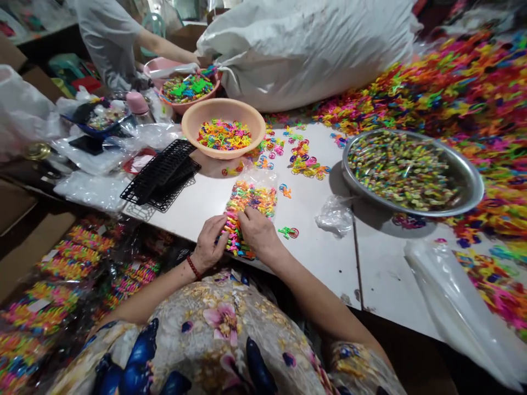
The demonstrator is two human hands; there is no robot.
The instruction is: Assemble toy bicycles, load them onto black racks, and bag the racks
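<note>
A clear plastic bag (pixel 255 197) filled with rows of small bright plastic toys lies on the white table in front of me. My left hand (pixel 212 241) rests against the bag's near left side, its fingers curled along the edge. On top of the bag, toward its right side, sits my right hand (pixel 259 231) with fingers bent down onto it; the fingertips are partly hidden. Just right of that hand lies a loose green and red toy (pixel 289 232). Beyond the bag stands a peach basin (pixel 187 129) holding more of these toys.
A steel basin (pixel 473 189) of wrapped pieces stands at right, by a huge toy heap (pixel 473 82). Black plastic grids (pixel 158 175) lie at left. Crumpled plastic (pixel 335 215) and clear bags (pixel 457 296) lie rightward. A co-worker's arm (pixel 168 46) reaches over a pink basin (pixel 214 93).
</note>
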